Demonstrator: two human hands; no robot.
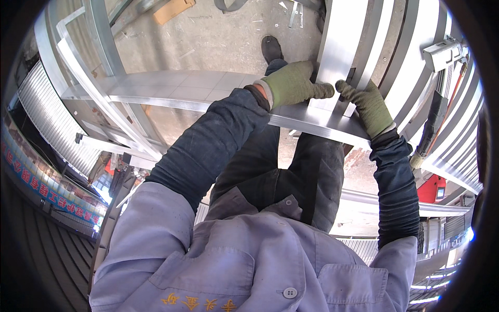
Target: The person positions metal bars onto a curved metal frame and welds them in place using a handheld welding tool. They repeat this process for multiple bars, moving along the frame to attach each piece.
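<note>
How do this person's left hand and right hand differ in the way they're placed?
The left hand is mainly left of the wide metal bar; the right hand is mainly right of it. The left hand points rightward, while the right hand points up and left. Both are gloved in green.

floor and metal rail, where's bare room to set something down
The concrete floor has a mostly bare patch between the brown block, the shoe and the rail; the rail looks bare between the slanting bar and the left hand. Long bars crowd the area around the right hand.

Silver slat (341, 44) against silver rail (208, 85)
</note>
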